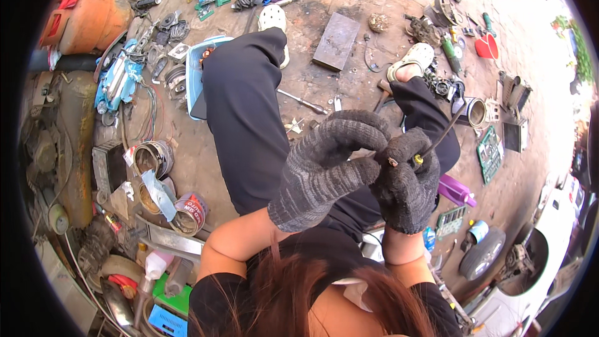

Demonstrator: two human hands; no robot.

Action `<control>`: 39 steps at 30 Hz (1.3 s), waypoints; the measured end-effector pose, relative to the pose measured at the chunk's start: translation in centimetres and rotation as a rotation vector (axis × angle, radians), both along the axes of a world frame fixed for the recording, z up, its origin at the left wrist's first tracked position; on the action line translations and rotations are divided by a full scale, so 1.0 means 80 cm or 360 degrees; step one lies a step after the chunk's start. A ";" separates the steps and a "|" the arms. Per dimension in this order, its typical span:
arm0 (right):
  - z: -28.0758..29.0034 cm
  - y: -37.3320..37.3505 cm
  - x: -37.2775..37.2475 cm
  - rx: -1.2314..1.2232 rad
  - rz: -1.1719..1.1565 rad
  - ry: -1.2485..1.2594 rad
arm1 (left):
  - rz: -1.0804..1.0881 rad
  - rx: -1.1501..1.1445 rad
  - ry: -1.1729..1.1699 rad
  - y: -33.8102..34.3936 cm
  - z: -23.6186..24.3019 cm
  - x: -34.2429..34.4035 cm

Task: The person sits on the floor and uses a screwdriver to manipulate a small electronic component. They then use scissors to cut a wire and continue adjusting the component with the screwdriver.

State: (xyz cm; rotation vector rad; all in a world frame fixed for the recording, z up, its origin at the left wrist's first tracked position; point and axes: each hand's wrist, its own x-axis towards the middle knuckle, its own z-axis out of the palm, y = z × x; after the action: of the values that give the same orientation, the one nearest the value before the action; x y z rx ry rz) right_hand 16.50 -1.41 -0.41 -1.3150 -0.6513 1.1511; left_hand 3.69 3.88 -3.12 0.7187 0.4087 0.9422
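My left hand [322, 175] and my right hand [405, 182] are in grey knit gloves, close together over my lap. My right hand is closed on a dark wire or thin rod [444, 135] that runs out to the upper right; a small yellow fitting [418, 160] and a tiny copper-coloured end show at its fingers. My left hand's fingers curl toward those fingertips, its thumb against them; whatever it pinches is too small or hidden to name.
My legs [243, 125] are spread on a paved floor amid tools and scrap. A blue tub [194, 87] is beside my left leg, a metal block [336, 40] ahead, a purple bottle [457, 190] at right. Cans [190, 215] and an orange cylinder [90, 19] are left, a white vehicle [533, 278] right.
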 end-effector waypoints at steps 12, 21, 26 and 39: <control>0.017 -0.011 0.000 -0.0173 0.0138 -0.0202 | -0.0037 -0.0057 0.0099 -0.006 0.008 -0.002; 0.021 -0.043 0.007 -0.0229 0.0477 -0.0871 | -0.0089 -0.0700 -0.0560 -0.006 0.009 -0.005; 0.013 -0.049 0.004 -0.0234 0.0644 -0.1198 | -0.0041 -0.0744 -0.0559 -0.010 0.008 -0.005; 0.013 -0.046 0.003 -0.0258 0.0703 -0.1259 | 0.0152 -0.0627 -0.0434 -0.010 0.014 -0.008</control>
State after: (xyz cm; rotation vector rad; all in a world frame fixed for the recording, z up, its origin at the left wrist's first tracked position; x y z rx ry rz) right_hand 16.70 -5.06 0.62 -1.8352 -1.5057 1.0125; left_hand 3.07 3.04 -1.99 0.2099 0.3741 0.9965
